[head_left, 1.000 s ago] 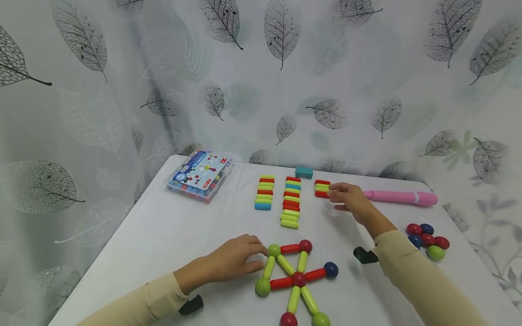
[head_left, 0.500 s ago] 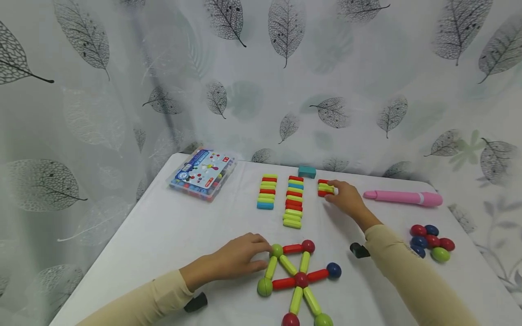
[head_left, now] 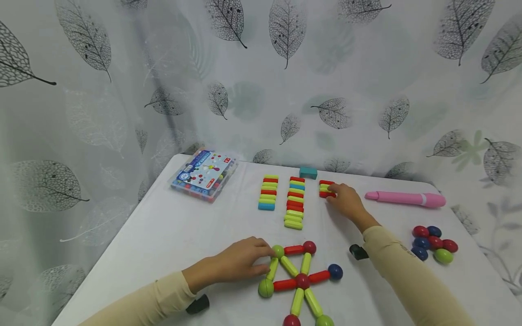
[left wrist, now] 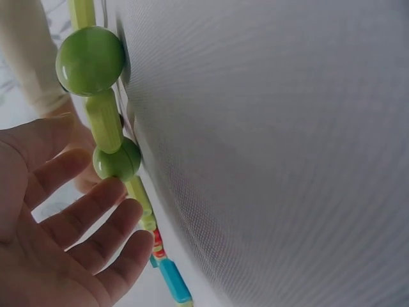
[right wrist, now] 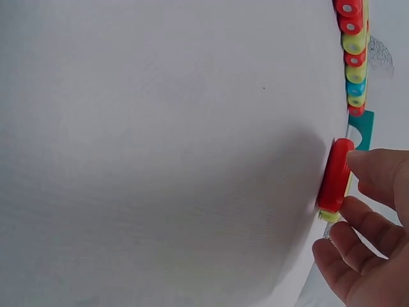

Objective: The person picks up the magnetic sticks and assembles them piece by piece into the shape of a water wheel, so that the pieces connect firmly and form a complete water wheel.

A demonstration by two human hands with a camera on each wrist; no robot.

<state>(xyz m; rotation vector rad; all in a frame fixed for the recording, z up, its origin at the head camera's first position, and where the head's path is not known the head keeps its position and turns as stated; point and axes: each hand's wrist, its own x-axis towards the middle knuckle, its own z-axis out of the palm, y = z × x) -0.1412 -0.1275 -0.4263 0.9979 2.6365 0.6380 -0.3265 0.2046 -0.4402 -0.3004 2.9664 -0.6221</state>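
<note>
A flat figure of sticks and balls (head_left: pixel 302 280) lies at the near edge of the white table (head_left: pixel 171 235). My left hand (head_left: pixel 244 259) rests beside it, its straight fingers touching the upper left green ball (head_left: pixel 277 251). In the left wrist view the palm is open, with fingertips (left wrist: pixel 118 192) against that green ball (left wrist: pixel 117 160). My right hand (head_left: pixel 345 201) is at a short stack of red and green sticks (head_left: pixel 326 188) farther back. In the right wrist view, thumb and fingers (right wrist: pixel 374 169) pinch the nearest red stick (right wrist: pixel 335 176).
Two longer columns of coloured sticks (head_left: pixel 268 192) (head_left: pixel 294 202) lie left of the short stack. A teal block (head_left: pixel 307 172) sits behind them. There is a clear plastic box (head_left: pixel 204 175) at the back left, a pink pen (head_left: pixel 405 198) at the right, and loose balls (head_left: pixel 434 244) near the right edge.
My right hand has slid left onto the short stack and its fingers have closed on the nearest red stick. The left hand has stayed at the green ball.
</note>
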